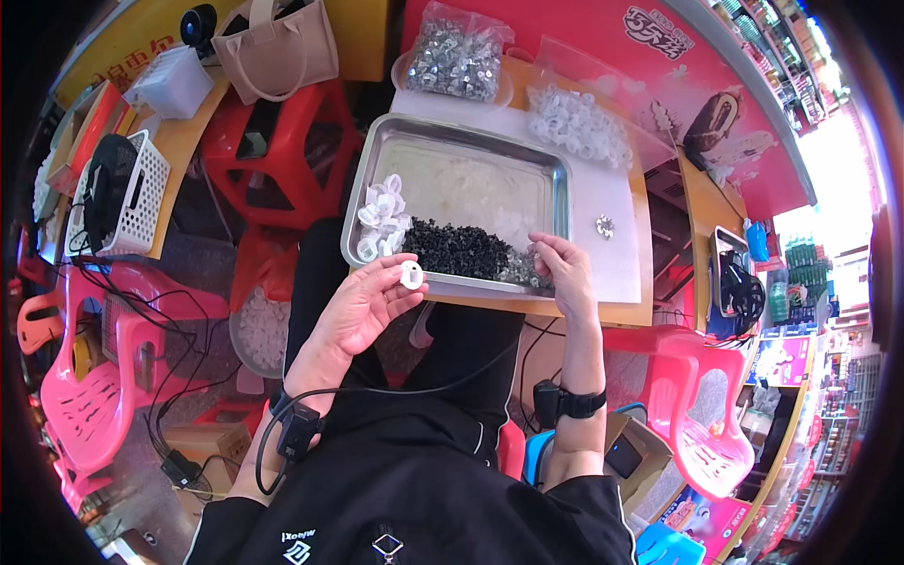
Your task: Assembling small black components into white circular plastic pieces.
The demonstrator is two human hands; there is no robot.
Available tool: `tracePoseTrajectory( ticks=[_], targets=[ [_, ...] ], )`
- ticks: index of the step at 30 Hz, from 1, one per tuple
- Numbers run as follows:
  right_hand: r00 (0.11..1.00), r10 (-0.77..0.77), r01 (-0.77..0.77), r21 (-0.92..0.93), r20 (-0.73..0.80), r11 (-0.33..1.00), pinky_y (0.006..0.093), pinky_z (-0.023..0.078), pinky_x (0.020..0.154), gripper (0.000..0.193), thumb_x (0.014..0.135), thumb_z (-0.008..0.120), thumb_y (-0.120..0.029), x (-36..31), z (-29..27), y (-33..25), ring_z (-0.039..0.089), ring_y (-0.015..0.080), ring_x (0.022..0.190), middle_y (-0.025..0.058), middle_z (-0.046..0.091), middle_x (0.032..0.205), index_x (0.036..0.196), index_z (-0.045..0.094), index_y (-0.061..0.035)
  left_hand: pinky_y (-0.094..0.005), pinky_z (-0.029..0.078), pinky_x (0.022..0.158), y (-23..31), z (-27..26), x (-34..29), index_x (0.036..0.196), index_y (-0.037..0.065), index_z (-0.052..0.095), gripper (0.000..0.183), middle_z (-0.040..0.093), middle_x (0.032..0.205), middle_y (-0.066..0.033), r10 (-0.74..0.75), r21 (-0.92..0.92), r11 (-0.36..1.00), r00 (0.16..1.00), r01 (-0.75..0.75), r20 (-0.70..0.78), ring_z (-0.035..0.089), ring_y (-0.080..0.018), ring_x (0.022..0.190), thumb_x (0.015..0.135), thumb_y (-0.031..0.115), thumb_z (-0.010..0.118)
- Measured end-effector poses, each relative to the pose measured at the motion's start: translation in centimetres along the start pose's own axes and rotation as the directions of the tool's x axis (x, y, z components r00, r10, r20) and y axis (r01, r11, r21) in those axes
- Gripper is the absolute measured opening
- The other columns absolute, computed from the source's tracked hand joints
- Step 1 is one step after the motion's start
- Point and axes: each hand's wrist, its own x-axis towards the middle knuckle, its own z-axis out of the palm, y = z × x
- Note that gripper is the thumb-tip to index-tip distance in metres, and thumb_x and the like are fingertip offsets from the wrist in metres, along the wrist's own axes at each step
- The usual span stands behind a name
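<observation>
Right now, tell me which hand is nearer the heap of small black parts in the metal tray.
Right. The right hand rests on the heap of small black parts; the left hand is outside the metal tray, holding a white plastic ring.

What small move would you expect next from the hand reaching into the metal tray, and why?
Probably the right hand pinches one small dark piece from the heap in the steel tray and carries it to the white plastic ring held in the left hand.
</observation>
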Motion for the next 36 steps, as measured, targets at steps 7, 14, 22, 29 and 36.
tracePoseTrajectory(
  ticks=[7, 14, 22, 29, 36],
  targets=[
    [0.999, -0.031, 0.031, 0.004, -0.012, 1.000, 0.0192, 0.047, 0.065, 0.017, 0.092, 0.060, -0.011, -0.9, 0.6, -0.9, 0.056, 0.0060, 0.066, 0.0028, 0.065, 0.084, 0.101, 0.065, 0.0030, -0.0328, 0.057, 0.086, 0.0, -0.1, 0.2, 0.123, -0.004, 0.048, 0.031, 0.063, 0.107, -0.0173, -0.001, 0.003, 1.000, 1.000, 0.000, 0.024, 0.066, -0.0249, 0.097, 0.095, 0.009, 0.051],
    [0.998, -0.050, 0.051, -0.004, 0.023, 0.999, 0.0191, 0.041, 0.056, 0.012, 0.092, 0.061, -0.009, -1.2, -0.2, -0.6, 0.047, 0.0055, 0.059, 0.0021, 0.062, 0.079, 0.099, 0.064, 0.0011, -0.0327, 0.057, 0.086, -0.1, 0.2, -0.1, 0.124, -0.005, 0.049, 0.032, 0.063, 0.107, -0.0163, -0.006, -0.001, 1.000, 1.000, 0.006, 0.020, 0.066, -0.0241, 0.097, 0.096, 0.009, 0.051],
    [0.985, -0.064, -0.024, 0.496, 0.160, 0.868, 0.0178, 0.041, 0.055, 0.007, 0.090, 0.061, -0.003, -4.2, 4.6, -3.3, 0.052, 0.0072, 0.062, 0.0069, 0.064, 0.083, 0.097, 0.062, -0.0007, -0.0311, 0.058, 0.083, 0.6, 1.7, -0.2, 0.124, -0.004, 0.050, 0.032, 0.063, 0.107, -0.0165, -0.042, 0.004, 0.999, 0.995, 0.042, 0.095, 0.066, -0.0249, 0.097, 0.095, 0.009, 0.052],
    [0.961, -0.166, 0.073, 0.374, 0.222, 0.925, 0.0189, 0.046, 0.060, 0.009, 0.086, 0.064, 0.001, -6.1, 9.6, -4.8, 0.057, 0.0072, 0.068, 0.0089, 0.066, 0.085, 0.096, 0.063, 0.0003, -0.0246, 0.051, 0.069, 1.0, 2.8, -0.8, 0.114, 0.001, 0.055, 0.023, 0.061, 0.107, -0.0126, -0.073, 0.085, 0.994, 0.989, 0.062, 0.128, 0.058, -0.0128, 0.080, 0.095, 0.011, 0.047],
    [0.841, -0.491, 0.539, -0.276, 0.228, 0.796, 0.0224, 0.049, 0.066, 0.010, 0.081, 0.068, 0.005, -7.1, 11.8, -5.9, 0.060, 0.0102, 0.075, 0.0042, 0.065, 0.087, 0.089, 0.066, -0.0001, -0.0204, 0.046, 0.063, 0.5, 2.6, -1.0, 0.102, 0.006, 0.058, 0.012, 0.060, 0.092, -0.0018, -0.042, 0.130, 0.991, 0.994, 0.029, 0.101, 0.055, -0.0082, 0.078, 0.095, 0.015, 0.058]
  ],
)
